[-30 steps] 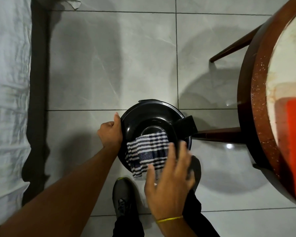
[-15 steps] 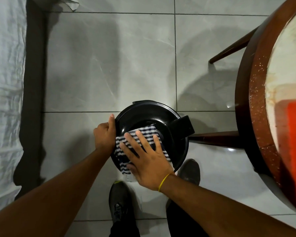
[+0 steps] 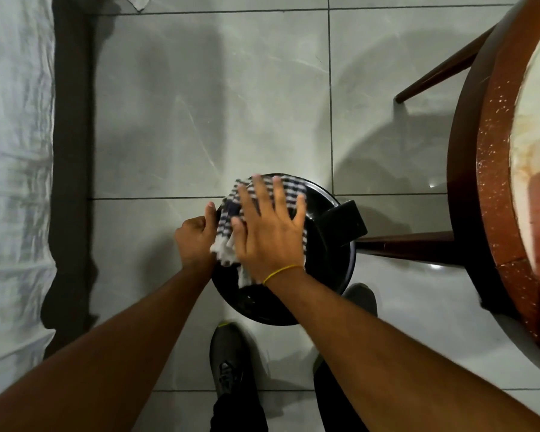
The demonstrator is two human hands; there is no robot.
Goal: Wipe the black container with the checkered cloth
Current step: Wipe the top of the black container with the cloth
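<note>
A round black container (image 3: pixel 328 275) with a square black handle at its right stands on the tiled floor in front of my feet. The blue-and-white checkered cloth (image 3: pixel 231 210) lies over its top, reaching the far rim. My right hand (image 3: pixel 270 232) presses flat on the cloth, fingers spread and pointing away from me. My left hand (image 3: pixel 195 236) grips the container's left rim, thumb up along the edge. Most of the cloth is hidden under my right hand.
A round wooden table (image 3: pixel 493 188) with dark legs fills the right side, one leg close to the container's handle. White sheeting (image 3: pixel 13 182) covers the left edge. My dark shoes (image 3: pixel 231 353) stand just below the container on grey floor tiles.
My right hand has slid the cloth from the near part of the container's top to the far rim. My left hand keeps its hold on the left rim.
</note>
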